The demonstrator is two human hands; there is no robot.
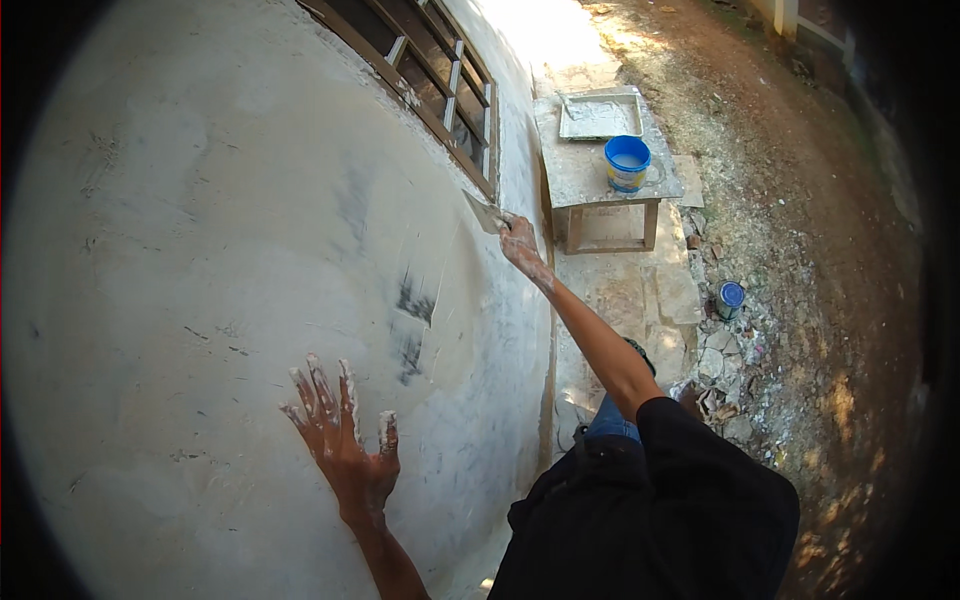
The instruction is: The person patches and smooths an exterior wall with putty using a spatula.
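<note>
My right hand (521, 245) grips a putty knife (487, 212) with a broad flat blade. The blade lies at the wall's surface, just below the lower corner of the wooden window frame (440, 110). White paste is smeared over that hand and wrist. My left hand (345, 440) is spread out in front of the plastered wall (250, 270), fingers apart and coated in white paste, with nothing in it. Whether its palm touches the wall I cannot tell. Between the two hands the grey-white wall shows dark streaks and scraped marks.
A low wooden table (580, 180) stands along the wall ahead, bearing a tray of white paste (600, 118) and a blue-rimmed bucket (627, 165). A small blue-lidded can (730, 298) sits among rubble (725, 370) on the right. Beyond runs a dirt path (840, 250).
</note>
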